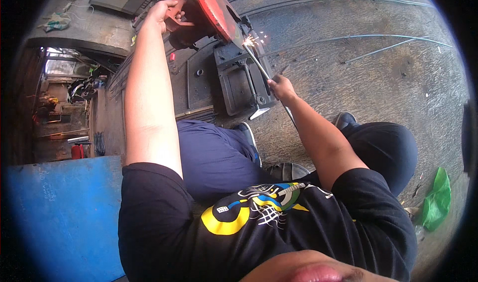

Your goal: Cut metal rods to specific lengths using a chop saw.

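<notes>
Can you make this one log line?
left grip: holds red saw handle | right grip: holds metal rod | sparks: at rod's far end

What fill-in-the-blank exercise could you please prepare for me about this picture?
1. The left hand grips the handle of a saw whose round guard is ____ in colour.
2. The ____ hand holds the metal rod.
3. Bright ____ appear where the rod meets the saw.
4. The plastic piece on the floor at the picture's right is ____.

Missing words: red; right; sparks; green.
</notes>
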The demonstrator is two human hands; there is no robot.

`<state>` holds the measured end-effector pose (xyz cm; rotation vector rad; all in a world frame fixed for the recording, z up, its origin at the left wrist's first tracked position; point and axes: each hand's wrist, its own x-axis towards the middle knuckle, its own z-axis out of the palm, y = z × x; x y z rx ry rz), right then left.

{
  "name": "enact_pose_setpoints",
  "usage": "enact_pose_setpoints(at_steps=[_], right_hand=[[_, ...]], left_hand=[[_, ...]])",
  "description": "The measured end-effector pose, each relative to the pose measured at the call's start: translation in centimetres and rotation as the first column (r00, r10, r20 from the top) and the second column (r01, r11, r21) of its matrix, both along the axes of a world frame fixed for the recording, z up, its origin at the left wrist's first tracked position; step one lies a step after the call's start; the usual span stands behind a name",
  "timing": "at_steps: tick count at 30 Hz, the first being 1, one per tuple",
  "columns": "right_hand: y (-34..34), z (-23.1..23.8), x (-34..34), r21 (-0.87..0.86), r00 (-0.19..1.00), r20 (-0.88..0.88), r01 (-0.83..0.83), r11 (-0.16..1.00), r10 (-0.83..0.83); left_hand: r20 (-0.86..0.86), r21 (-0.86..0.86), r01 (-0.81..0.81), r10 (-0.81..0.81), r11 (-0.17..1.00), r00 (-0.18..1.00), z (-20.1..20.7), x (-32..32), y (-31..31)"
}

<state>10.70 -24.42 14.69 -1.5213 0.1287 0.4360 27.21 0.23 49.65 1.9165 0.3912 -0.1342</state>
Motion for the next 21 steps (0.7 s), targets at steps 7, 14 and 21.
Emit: enact_pose_setpoints(at_steps=[7,14,21], right_hand=[[0.0,0.3,0.0,-0.045,0.998,0.028,0.053,0.998,-0.051],[0.4,-0.7,0.4,-0.114,0.997,0.075,0.045,0.992,-0.036],[0.7,0.1,0.2,0.115,0.992,-0.12,-0.029,0.993,0.043]], left_hand=[[0.007,0.01,0.025,-0.025,1.0,1.0,0.0,0.0,0.0],[0.013,-0.021,-0.006,0.006,1.0,1.0,0.1,-0.3,-0.3],[-0.029,-0.049,0.017,-0.019,0.999,0.999,0.0,0.0,0.1]])
